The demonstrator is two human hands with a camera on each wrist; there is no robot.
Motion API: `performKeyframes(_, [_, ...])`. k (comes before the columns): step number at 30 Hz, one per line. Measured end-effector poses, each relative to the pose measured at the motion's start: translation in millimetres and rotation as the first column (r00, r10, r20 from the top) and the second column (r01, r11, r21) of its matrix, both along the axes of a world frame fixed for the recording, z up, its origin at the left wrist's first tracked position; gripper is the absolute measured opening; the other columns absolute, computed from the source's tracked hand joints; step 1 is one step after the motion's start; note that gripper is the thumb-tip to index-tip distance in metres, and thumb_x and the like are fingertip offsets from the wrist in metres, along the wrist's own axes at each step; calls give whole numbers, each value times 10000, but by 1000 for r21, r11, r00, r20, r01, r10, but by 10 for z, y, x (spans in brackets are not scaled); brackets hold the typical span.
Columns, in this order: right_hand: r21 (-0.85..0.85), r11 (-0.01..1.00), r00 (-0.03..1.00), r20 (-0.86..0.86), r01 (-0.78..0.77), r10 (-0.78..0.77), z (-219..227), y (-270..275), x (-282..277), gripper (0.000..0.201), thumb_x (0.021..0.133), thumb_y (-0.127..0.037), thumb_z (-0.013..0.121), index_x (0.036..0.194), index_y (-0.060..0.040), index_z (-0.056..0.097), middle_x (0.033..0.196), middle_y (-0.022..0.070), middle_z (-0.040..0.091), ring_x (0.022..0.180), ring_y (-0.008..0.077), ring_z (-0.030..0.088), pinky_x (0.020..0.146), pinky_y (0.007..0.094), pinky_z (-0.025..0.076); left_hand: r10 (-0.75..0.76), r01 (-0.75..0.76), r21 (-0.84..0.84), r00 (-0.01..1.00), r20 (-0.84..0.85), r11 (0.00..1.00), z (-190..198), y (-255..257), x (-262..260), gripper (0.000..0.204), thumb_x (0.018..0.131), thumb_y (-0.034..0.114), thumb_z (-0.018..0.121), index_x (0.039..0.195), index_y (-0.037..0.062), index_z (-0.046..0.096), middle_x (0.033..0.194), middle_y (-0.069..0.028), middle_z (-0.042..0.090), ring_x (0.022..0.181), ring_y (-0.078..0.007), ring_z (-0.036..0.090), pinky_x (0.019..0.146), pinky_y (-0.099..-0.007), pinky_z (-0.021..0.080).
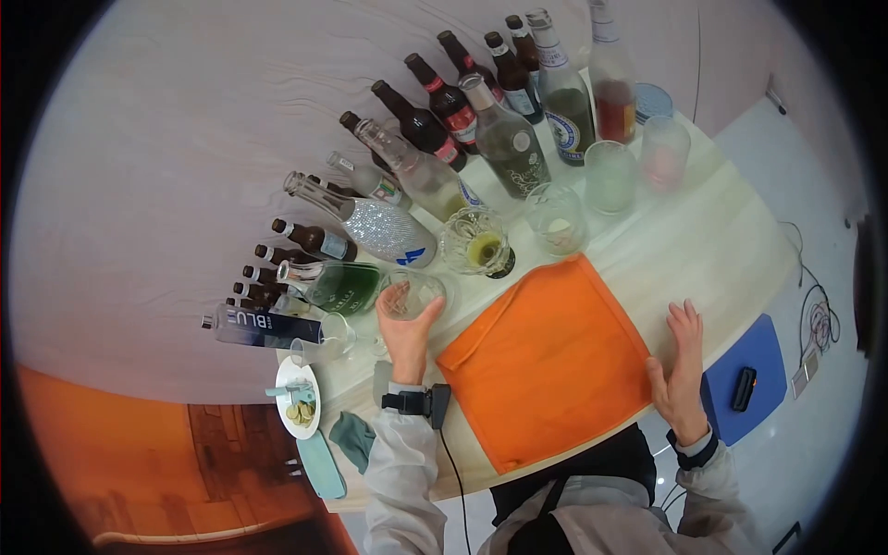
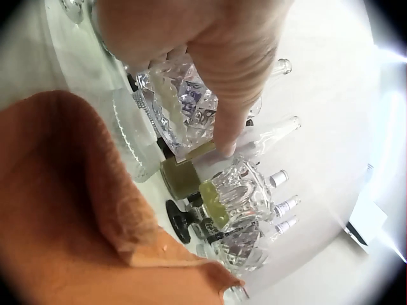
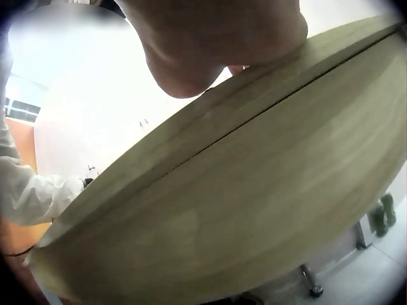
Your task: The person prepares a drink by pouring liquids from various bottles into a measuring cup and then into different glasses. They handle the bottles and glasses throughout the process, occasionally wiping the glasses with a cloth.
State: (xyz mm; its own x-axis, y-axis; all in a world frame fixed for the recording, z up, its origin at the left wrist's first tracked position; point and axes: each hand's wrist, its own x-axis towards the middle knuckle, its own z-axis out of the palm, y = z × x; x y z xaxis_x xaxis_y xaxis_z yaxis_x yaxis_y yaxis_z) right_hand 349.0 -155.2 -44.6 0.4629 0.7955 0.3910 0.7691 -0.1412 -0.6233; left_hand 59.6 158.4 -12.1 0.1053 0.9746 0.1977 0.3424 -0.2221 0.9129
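White plate (image 1: 301,373) at near left, green bottle (image 1: 344,287), left hand (image 1: 407,340) with fingers curled round a clear cut-glass tumbler (image 1: 424,292), goblet (image 1: 470,237) farther away, orange cloth (image 1: 550,365), straight-fingered right hand (image 1: 682,375) near its right edge.

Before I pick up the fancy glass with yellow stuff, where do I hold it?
Try the dark stem under the bowl, coming from the near side, over the orange cloth. The glass stands upright, its bowl is wider than the stem, and bottles stand behind it, so near looks easiest. Keep it level: it holds yellow-green liquid.
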Motion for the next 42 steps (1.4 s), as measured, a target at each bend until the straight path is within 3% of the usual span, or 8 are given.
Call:
performKeyframes(18, [28,999,999,-29,-45,46,-69,-13,18,615,1027,-401,611,1439,37,481,1475,257,520,1473,519,373,1191,587,312,-39,35,-30,986,-162,999,-123,-12,-7,904,713,53,943,1452,-43,431,1434,-167,544,1331,-267,540,1132,-380,431])
performKeyframes(21, [5,998,997,-44,-58,58,-71,-23,17,603,1071,-427,545,1454,31,463,1524,237,486,1516,476,334,1218,545,286,-39,35,45,994,98,998,-162,-220,-88,1017,723,50,942,1542,-48,347,1510,-198,495,1402,-295,497,1161,-386,411])
performKeyframes(26, [29,999,997,-62,-32,34,-147,-40,15,566,1065,-362,528,1473,23,455,1555,237,468,1527,473,317,1236,548,256,82,-73,-92,991,105,993,58,-881,-837,713,954,60,760,1552,-22,379,1501,-172,523,1379,-255,524,1144,-360,433])
performKeyframes(28, [39,998,998,-45,-45,46,-137,-38,19,513,1090,-308,486,1492,7,434,1565,225,462,1543,449,299,1249,536,238,20,-147,-413,955,-296,899,151,-964,-1374,496,1026,61,661,1482,-19,485,1402,-137,603,1285,-232,598,1103,-354,468])
performKeyframes(32, [35,999,999,-24,-42,43,-174,-57,30,538,1061,-290,509,1483,37,438,1561,245,464,1526,474,318,1241,551,242,236,-292,-327,951,-200,899,112,-706,-1627,456,977,88,736,1373,-51,558,1383,-174,627,1228,-258,648,1073,-371,495])
performKeyframes(34, [35,999,998,-56,-31,33,-180,-69,34,533,1061,-273,512,1488,36,432,1567,249,457,1532,461,313,1250,540,231,352,-348,-57,932,91,936,34,-449,-1462,554,922,68,794,1386,-63,520,1401,-207,609,1234,-266,643,1067,-371,492])
performKeyframes(37, [40,999,999,-50,-11,13,-76,-51,-31,456,1078,-187,481,1491,-2,429,1585,224,441,1546,418,303,1260,516,219,376,-382,152,924,71,911,-59,-42,-1258,636,856,29,840,1378,-65,489,1383,-223,612,1235,-268,643,1059,-367,504])
performKeyframes(42, [15,1000,997,83,-4,3,378,-100,-83,463,1023,-62,545,1472,-4,450,1580,207,449,1538,389,330,1260,501,241,239,-240,-41,910,339,970,128,94,-1110,696,791,-43,852,1378,-37,479,1297,-187,648,1178,-256,663,1019,-350,534])
